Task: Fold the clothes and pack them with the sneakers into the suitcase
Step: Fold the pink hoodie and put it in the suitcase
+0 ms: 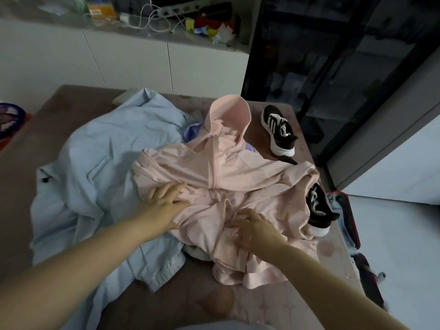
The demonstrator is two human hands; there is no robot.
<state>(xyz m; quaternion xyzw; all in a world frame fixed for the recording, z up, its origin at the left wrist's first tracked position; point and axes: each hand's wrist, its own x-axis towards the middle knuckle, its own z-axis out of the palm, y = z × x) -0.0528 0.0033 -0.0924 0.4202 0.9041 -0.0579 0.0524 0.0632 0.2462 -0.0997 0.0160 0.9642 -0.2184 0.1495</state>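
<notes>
A pink zip hoodie lies crumpled on the bed, hood pointing away from me. My left hand rests flat on its lower left part, fingers spread. My right hand lies on the bunched fabric near the hem, fingers bent into the folds. A light blue jacket spreads out to the left, partly under the pink one. One black-and-white sneaker sits at the far right of the bed. A second sneaker lies at the right edge, half covered by a pink sleeve. The open suitcase stands on the floor to the right.
A purple garment peeks out beneath the pink hood. White cabinets with a cluttered countertop run behind the bed. A dark glass cabinet stands at the back right. A grey-white cloth shows under the pink hem.
</notes>
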